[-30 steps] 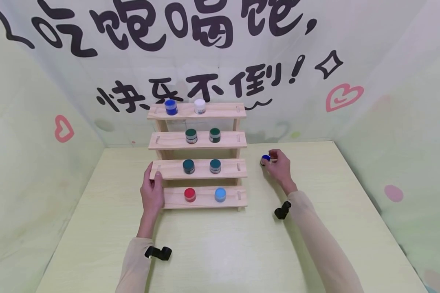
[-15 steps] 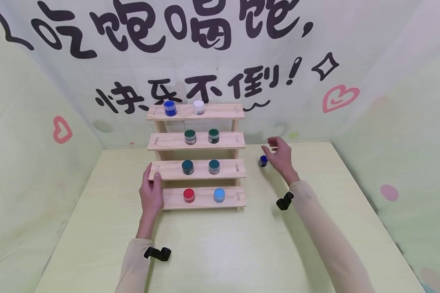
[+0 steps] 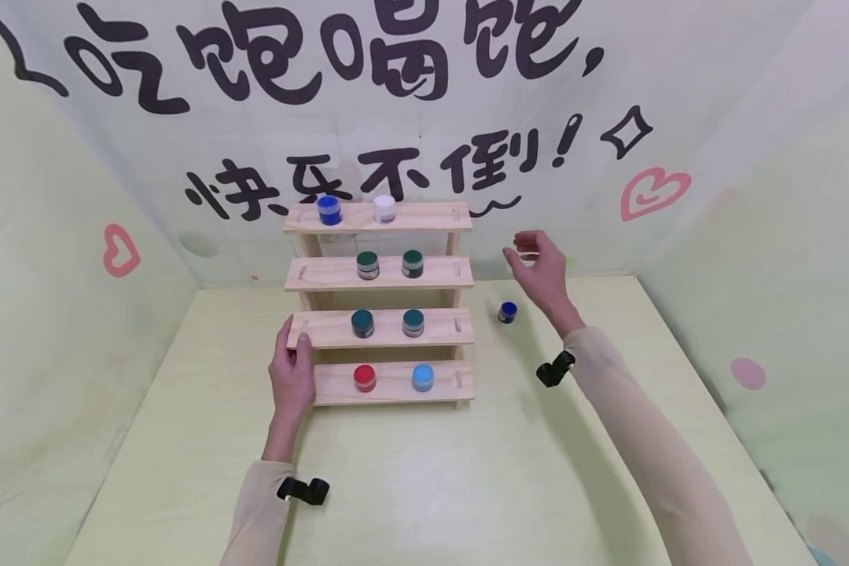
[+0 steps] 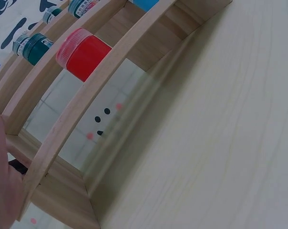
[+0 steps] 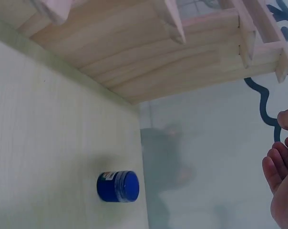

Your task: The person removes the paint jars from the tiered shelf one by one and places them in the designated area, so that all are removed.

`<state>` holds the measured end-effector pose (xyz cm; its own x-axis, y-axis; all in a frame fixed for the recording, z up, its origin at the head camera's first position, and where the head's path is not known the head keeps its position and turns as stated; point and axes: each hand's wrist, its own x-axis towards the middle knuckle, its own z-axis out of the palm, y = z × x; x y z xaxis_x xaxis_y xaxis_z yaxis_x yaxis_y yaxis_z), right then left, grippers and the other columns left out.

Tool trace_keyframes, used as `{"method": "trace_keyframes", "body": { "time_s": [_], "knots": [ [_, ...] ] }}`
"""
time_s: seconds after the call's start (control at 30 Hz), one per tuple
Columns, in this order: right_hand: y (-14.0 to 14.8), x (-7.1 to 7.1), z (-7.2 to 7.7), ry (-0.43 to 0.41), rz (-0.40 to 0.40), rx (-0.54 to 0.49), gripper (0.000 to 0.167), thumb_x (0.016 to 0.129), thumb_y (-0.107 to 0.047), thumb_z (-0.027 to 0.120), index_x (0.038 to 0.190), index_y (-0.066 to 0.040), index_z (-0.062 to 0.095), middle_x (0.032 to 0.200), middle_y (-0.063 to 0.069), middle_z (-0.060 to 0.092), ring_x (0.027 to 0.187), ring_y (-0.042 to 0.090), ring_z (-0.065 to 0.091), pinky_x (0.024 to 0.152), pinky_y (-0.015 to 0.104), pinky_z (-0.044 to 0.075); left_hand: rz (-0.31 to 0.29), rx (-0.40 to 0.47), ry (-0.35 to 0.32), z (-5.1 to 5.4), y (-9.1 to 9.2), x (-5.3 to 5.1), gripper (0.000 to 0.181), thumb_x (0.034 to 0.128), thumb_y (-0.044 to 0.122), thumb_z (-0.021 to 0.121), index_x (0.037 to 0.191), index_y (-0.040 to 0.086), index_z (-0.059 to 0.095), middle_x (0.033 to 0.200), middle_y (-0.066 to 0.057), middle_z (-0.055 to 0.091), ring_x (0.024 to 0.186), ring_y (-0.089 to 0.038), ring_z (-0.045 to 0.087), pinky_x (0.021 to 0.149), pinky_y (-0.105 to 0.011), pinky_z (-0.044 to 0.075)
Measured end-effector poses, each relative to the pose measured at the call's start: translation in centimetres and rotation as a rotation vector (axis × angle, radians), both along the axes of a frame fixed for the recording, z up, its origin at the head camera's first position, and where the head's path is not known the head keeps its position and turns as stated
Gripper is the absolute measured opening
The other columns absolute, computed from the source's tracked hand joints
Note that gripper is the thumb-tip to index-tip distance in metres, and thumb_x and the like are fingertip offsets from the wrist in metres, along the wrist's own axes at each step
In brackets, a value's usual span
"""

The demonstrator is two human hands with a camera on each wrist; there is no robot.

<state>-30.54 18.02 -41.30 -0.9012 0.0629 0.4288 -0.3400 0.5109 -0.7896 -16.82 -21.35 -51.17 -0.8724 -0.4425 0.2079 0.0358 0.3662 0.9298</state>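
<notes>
My left hand [image 3: 293, 373] grips the left end of a four-step wooden rack [image 3: 382, 397], its thumb in front of the second board from the bottom. To the right of the rack my right hand [image 3: 541, 271] is raised in the air with loosely curved fingers and holds nothing. Below it, apart from it, a dark blue paint jar [image 3: 507, 313] stands upright on the table. On the rack are a red jar [image 3: 365, 377], a light blue jar [image 3: 423, 377], several green and teal jars [image 3: 413, 263], a blue jar [image 3: 329, 210] and a white jar [image 3: 384, 208].
The pale wooden table [image 3: 410, 487] reaches back to a white cloth wall [image 3: 424, 126] printed with black characters. Cloth walls also stand at the left and right. The rack is close to the back wall.
The right hand has let go of the dark blue jar and risen up and away from it. The jar stays on the table. The left hand keeps its hold on the rack.
</notes>
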Motion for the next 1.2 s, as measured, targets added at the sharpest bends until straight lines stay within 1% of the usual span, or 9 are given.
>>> {"method": "trace_keyframes", "body": {
  "time_s": [0.13,0.23,0.33,0.53,0.67,0.93,1.07,1.13,1.2],
  "knots": [
    [-0.9,0.0,1.6,-0.017,-0.011,-0.071,0.036,0.095,-0.017,0.069,0.125,0.002,0.061,0.121,0.020,0.067,0.105,0.027,0.065,0.096,0.038,0.054,0.001,-0.006,0.000,-0.1,-0.1,-0.1,0.048,0.1070,0.036,0.046,0.153,0.022,0.046,0.071,-0.001,0.045,0.064,-0.010,0.043,0.059,-0.023,0.037],
    [-1.6,-0.3,2.6,-0.003,-0.005,-0.112,0.036,0.095,-0.017,0.070,0.124,0.002,0.061,0.120,0.019,0.067,0.104,0.024,0.065,0.095,0.034,0.054,0.000,-0.007,0.003,-0.2,-0.1,-0.2,0.048,0.1069,0.036,0.046,0.153,0.022,0.046,0.071,-0.001,0.046,0.064,-0.010,0.043,0.059,-0.024,0.037],
    [-2.4,-0.4,3.3,0.017,0.016,-0.135,0.035,0.095,-0.015,0.070,0.123,0.004,0.062,0.119,0.021,0.067,0.103,0.024,0.065,0.095,0.034,0.054,-0.005,-0.005,0.005,-0.2,-0.1,-0.2,0.048,0.1069,0.037,0.046,0.153,0.023,0.046,0.071,-0.001,0.046,0.064,-0.010,0.043,0.059,-0.024,0.037],
    [-4.1,-0.5,4.8,0.067,0.068,-0.086,0.035,0.093,-0.012,0.071,0.122,0.006,0.061,0.119,0.024,0.067,0.104,0.029,0.065,0.097,0.042,0.054,-0.011,-0.006,-0.006,-0.5,-0.2,-0.3,0.048,0.1070,0.037,0.046,0.153,0.023,0.046,0.071,0.000,0.046,0.064,-0.010,0.044,0.059,-0.024,0.038],
    [-5.2,-0.5,5.9,0.087,0.100,-0.105,0.035,0.093,-0.011,0.071,0.121,0.007,0.061,0.119,0.024,0.066,0.104,0.030,0.065,0.097,0.043,0.054,-0.014,0.001,-0.009,-0.5,-0.2,-0.3,0.049,0.1070,0.038,0.045,0.153,0.024,0.045,0.073,-0.001,0.047,0.065,-0.010,0.044,0.060,-0.024,0.038],
    [-7.6,-0.7,7.1,0.066,0.142,-0.118,0.037,0.093,-0.013,0.072,0.123,0.006,0.061,0.118,0.020,0.067,0.105,0.029,0.064,0.099,0.043,0.053,-0.019,0.005,-0.017,-0.4,-0.1,-0.3,0.049,0.1073,0.039,0.045,0.154,0.025,0.044,0.079,-0.003,0.050,0.068,-0.010,0.045,0.062,-0.023,0.039],
    [-8.9,-0.7,7.6,0.043,0.163,-0.121,0.039,0.093,-0.014,0.072,0.124,0.005,0.061,0.120,0.019,0.067,0.107,0.028,0.064,0.099,0.038,0.053,-0.013,-0.002,-0.019,-0.3,-0.1,-0.2,0.050,0.1071,0.040,0.045,0.154,0.024,0.044,0.075,-0.003,0.049,0.067,-0.011,0.045,0.061,-0.024,0.039],
    [-9.6,-0.7,7.9,0.023,0.171,-0.143,0.039,0.092,-0.014,0.073,0.124,0.005,0.061,0.120,0.018,0.067,0.108,0.026,0.065,0.099,0.035,0.053,-0.007,-0.005,-0.021,-0.2,-0.1,-0.1,0.050,0.1068,0.041,0.045,0.154,0.025,0.044,0.074,-0.003,0.048,0.067,-0.014,0.045,0.061,-0.025,0.039],
    [-10.3,-0.8,8.3,0.003,0.178,-0.162,0.039,0.092,-0.014,0.073,0.125,0.005,0.061,0.120,0.017,0.067,0.108,0.026,0.065,0.099,0.032,0.053,-0.002,-0.007,-0.027,-0.2,-0.1,-0.1,0.050,0.1068,0.042,0.044,0.154,0.026,0.043,0.077,-0.004,0.049,0.068,-0.014,0.046,0.062,-0.024,0.039]
  ]
}}
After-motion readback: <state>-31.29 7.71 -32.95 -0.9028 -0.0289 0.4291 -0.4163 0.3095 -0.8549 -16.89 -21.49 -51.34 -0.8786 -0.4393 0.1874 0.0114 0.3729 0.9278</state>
